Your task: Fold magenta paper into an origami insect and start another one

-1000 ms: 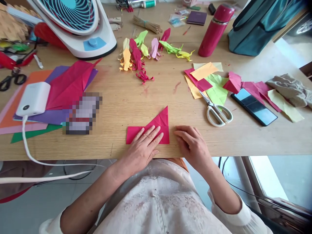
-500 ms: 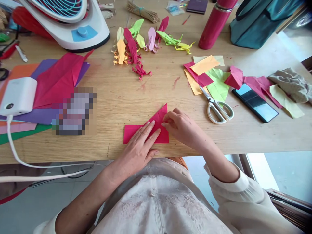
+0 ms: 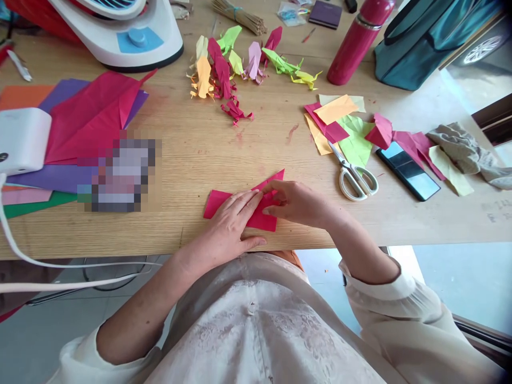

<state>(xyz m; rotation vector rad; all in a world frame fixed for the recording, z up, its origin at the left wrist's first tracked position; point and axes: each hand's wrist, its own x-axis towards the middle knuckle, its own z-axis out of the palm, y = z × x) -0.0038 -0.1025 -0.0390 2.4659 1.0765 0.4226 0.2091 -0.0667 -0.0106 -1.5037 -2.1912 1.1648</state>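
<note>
A folded piece of crimson paper (image 3: 262, 221) lies on the table near its front edge, one flap slanting up to a pointed tip at the upper right. My left hand (image 3: 234, 218) rests flat across its middle, fingers stretched out and thumb apart, covering part of the folds. From the right, my right hand (image 3: 294, 202) reaches over the flap with bent fingers. Its index fingertip touches the paper beside my left fingertips, while the thumb stays apart lower down, with paper visible between them.
Scissors (image 3: 356, 178) lie to the right, near coloured paper pieces (image 3: 336, 109) and a phone (image 3: 408, 170). Several folded paper insects (image 3: 222, 72) stand farther back. A red bottle (image 3: 352, 50), a white fan base (image 3: 132, 45), paper sheets (image 3: 88, 120) and a white charger (image 3: 26, 138) surround them.
My right hand has moved left over the flap, from the paper's right edge to beside my left fingertips. The paper has turned slightly, and my left hand still presses on it.
</note>
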